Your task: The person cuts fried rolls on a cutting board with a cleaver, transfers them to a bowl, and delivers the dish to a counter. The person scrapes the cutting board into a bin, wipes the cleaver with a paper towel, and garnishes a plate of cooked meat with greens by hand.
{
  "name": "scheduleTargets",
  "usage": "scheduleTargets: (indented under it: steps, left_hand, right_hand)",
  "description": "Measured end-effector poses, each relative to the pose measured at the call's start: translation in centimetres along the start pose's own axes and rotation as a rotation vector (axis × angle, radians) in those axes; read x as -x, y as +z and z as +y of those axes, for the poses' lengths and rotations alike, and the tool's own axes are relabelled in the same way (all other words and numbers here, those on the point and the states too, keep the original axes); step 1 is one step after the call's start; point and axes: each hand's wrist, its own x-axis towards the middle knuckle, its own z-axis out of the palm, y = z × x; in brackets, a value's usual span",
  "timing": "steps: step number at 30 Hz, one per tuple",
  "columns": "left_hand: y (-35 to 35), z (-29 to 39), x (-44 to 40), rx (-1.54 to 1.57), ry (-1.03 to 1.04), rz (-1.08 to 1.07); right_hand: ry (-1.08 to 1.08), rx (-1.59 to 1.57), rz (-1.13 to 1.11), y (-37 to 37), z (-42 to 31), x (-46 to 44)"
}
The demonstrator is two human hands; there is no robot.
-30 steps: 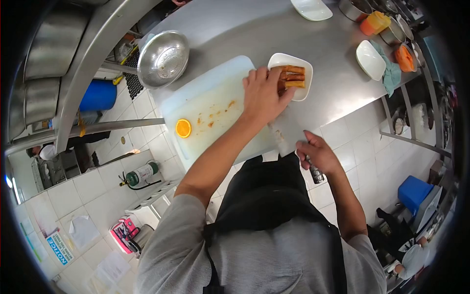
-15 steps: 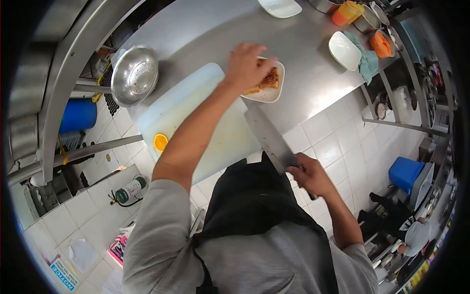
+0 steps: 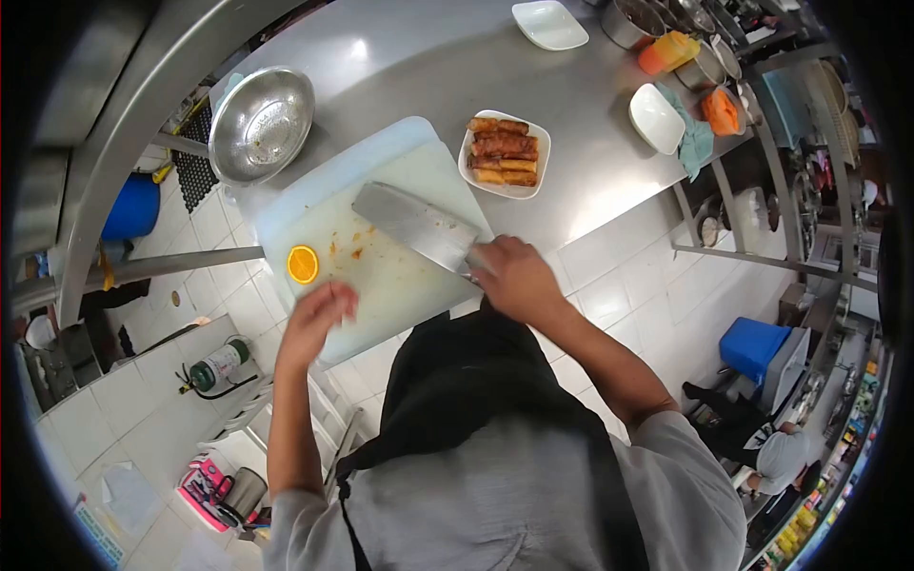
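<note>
My right hand (image 3: 522, 278) is wrapped round the handle of a broad-bladed cleaver (image 3: 414, 224). Its blade lies over the white cutting board (image 3: 390, 309), among small brown crumbs. My left hand (image 3: 319, 322) is over the board's near-left edge, below a cut orange piece (image 3: 303, 265). Its fingers are loosely bent and a bit blurred, with nothing visible in them. Past the board's right corner, several browned fried rolls (image 3: 503, 146) are stacked in a square white bowl (image 3: 515, 191).
A steel bowl (image 3: 261, 126) stands left of the board on the steel table (image 3: 400, 71). White dishes (image 3: 550, 26), a teal cloth (image 3: 696, 143) and orange-filled squeeze bottles (image 3: 669, 53) are toward the far right. Another person (image 3: 762, 443) is at the lower right.
My left hand has left the bowl of rolls and come back to the board's near-left side. The cleaver has swung left over the board in my right hand. More rolls now show.
</note>
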Motion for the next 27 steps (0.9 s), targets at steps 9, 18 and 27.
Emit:
scheduleTargets:
  steps: [9,18,27]
  left_hand:
    - [6.1,-29.0,18.7,0.351,-0.585,0.725]
    - [26.6,-41.8,33.4,0.291,-0.88,1.082]
    - [37.8,-43.2,29.9,0.157,-0.829,0.963]
  right_hand:
    - [0.933,-0.932,-0.039,-1.4,10.8,-4.5]
    - [0.951,-1.347,0.124,3.1,10.8,-6.6]
    - [0.887,-1.007,0.015,-0.4,11.9,-4.9]
